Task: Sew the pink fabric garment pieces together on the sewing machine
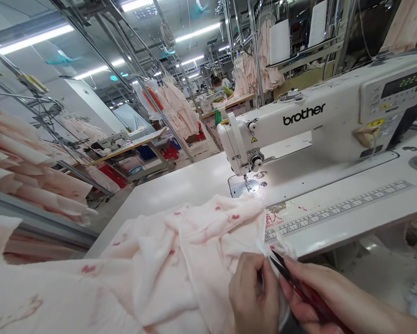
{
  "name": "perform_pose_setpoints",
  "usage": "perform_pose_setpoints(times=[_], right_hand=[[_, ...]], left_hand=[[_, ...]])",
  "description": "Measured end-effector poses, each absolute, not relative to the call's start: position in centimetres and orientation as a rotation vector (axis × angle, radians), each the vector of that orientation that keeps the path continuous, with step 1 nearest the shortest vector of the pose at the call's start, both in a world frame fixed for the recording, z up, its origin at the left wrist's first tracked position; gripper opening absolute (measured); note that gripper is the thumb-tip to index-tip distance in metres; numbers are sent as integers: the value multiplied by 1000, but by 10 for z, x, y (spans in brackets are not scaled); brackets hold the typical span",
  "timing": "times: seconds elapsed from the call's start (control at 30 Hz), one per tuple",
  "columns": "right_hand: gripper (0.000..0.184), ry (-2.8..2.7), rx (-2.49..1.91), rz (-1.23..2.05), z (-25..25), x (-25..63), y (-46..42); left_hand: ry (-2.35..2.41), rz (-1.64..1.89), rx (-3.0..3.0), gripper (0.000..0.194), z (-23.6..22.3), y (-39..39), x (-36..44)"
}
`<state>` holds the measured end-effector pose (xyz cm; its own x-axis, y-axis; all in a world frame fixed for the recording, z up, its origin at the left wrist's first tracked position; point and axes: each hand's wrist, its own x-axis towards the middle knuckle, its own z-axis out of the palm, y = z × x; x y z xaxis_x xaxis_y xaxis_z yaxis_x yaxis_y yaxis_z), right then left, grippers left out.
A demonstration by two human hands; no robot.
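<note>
Rows of sewing stations run off under strip lights, with pale pink garments hanging on metal racks and a co-worker [217, 82] bent over a far machine. Right in front of you, your hands sit at the near edge of a white sewing table [180, 185], working on a soft, pale pink fabric [180, 250] flecked with red marks. It lies bunched in loose folds ahead of your hands and spreads away to their left.

Your left hand [253, 297] is curled narrow, its fingers pinching a fold at the fabric's edge. Your right hand [295, 311] closes around a slim red-handled tool [311, 294] with dark pointed tips, perhaps snips or tweezers; its exact kind is hard to tell from here. The tips reach toward that pinched edge, so the step in hand looks like close trimming or picking at the cloth.

Beyond your hands stands a white Brother sewing machine [299, 116], its presser foot [246, 184] just past the fabric. This light, slippery cloth calls for a steady pinch and careful tips.
</note>
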<state>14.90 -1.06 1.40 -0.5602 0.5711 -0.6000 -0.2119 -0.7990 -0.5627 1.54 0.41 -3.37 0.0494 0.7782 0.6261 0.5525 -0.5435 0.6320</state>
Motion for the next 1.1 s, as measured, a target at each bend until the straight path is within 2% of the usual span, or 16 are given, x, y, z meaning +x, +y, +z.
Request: perform_pose_setpoints(times=[0.2, 0.3, 0.5, 0.57, 0.7, 0.83, 0.97, 1.03, 1.1], right_hand=[[48, -647, -1116, 2345, 17, 150, -8], [47, -668, -1093, 2338, 15, 147, -9], [49, -961, -1088, 2164, 2, 149, -15], [45, -1179, -1119, 1978, -1, 157, -13], [28, -1369, -1305, 1386, -3, 166, 0], [19, -1601, -1304, 1303, -5, 156, 11], [18, -1952, -1256, 1146, -1, 156, 14], [16, -2141, -1226, 1005, 8, 162, 16], [17, -2260, -1146, 905, 20, 167, 19]], left_hand=[[1221, 1469, 2658, 17, -40, 8, 0], [1186, 1475, 2732, 17, -43, 7, -1], [1295, 1569, 1976, 15, -40, 5, 11], [1323, 1505, 1779, 18, -39, 4, 12], [1290, 1445, 1619, 19, -36, 3, 13], [1268, 1299, 1686, 19, -29, 5, 10], [1182, 883, 1859, 31, -11, 16, -5], [1085, 736, 1809, 37, 1, 20, -11], [998, 736, 1598, 41, 10, 20, -11]])
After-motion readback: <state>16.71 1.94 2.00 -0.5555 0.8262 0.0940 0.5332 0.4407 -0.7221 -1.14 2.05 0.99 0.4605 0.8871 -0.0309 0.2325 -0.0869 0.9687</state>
